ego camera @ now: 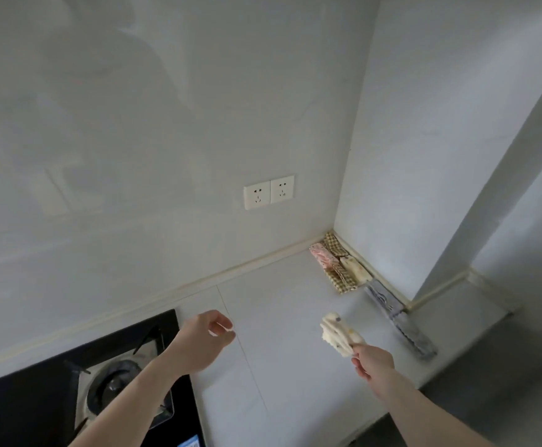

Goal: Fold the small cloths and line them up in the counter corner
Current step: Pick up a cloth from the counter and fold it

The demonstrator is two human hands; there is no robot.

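The right hand [372,361] is pinching a folded cream cloth [339,335] in its fingers above the desk [295,317], the empty left hand [206,337] is curling loosely, and several folded cloths [337,262] are already lining the corner, so little seems left.

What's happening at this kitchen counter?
A person is tidying small cloths. The right hand holds a folded cream cloth above the white counter, while the left hand hovers beside the stove, holding nothing. Several folded cloths already lie in a row in the corner by the wall, with a bluish patterned cloth laid out nearer the counter's edge.
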